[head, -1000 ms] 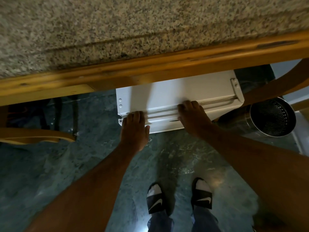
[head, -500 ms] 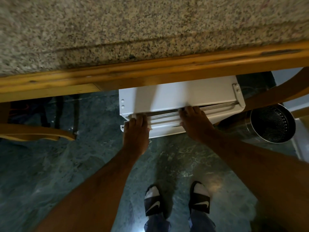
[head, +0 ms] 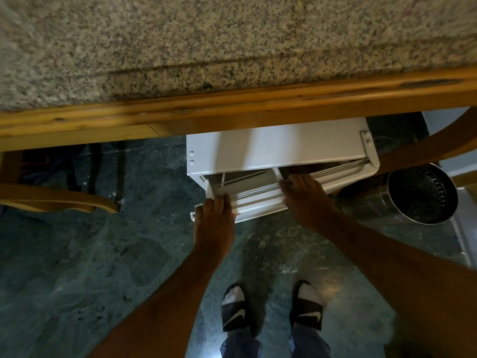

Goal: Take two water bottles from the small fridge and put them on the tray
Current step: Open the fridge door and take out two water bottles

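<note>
Head cam: small fridge (head: 271, 148) sits under the counter edge, both arms reaching down, left hand (head: 214, 223) and right hand (head: 307, 200) fingers curled over its door (head: 258, 200) top edge, door partly ajar.

the desk (head: 232, 47) edge overhangs the small fridge (head: 271, 151), closing off reach from above. the door (head: 258, 202) stands ajar, leaving a narrow gap. a mesh bin (head: 420, 193) crowds my right; floor (head: 103, 254) lies open left.

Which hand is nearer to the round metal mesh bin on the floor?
The right hand. It holds the top edge of the fridge door near its middle, on the side toward the mesh bin. The left hand grips the door's far corner, farther from the bin.
</note>
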{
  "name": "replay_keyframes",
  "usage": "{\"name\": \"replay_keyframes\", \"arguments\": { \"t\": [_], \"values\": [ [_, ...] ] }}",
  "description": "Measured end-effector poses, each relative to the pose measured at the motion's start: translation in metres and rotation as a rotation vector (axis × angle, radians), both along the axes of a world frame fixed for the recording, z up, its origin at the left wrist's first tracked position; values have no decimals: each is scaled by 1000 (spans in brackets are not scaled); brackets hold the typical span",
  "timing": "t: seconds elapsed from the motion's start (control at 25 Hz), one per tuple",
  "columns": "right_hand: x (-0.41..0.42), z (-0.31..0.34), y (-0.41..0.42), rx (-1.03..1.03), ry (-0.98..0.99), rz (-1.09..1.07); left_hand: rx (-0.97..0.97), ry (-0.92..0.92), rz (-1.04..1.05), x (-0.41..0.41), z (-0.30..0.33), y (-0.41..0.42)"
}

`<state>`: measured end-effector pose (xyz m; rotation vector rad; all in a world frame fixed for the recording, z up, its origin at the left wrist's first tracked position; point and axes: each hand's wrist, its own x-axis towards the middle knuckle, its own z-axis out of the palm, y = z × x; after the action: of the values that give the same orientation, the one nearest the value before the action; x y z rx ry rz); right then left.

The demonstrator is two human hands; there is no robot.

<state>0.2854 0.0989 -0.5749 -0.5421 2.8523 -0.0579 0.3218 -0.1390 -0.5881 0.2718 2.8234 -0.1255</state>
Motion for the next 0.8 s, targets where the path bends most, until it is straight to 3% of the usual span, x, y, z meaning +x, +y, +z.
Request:
{"name": "replay_keyframes", "arguments": {
  "t": [0.52,0.8],
  "values": [
    [60,12,33,-46,-93,69,102,-100,-19,104,8,32],
    [100,7,52,-112,-97,-53,208,-49,-74,152,17,75]
  ]
}}
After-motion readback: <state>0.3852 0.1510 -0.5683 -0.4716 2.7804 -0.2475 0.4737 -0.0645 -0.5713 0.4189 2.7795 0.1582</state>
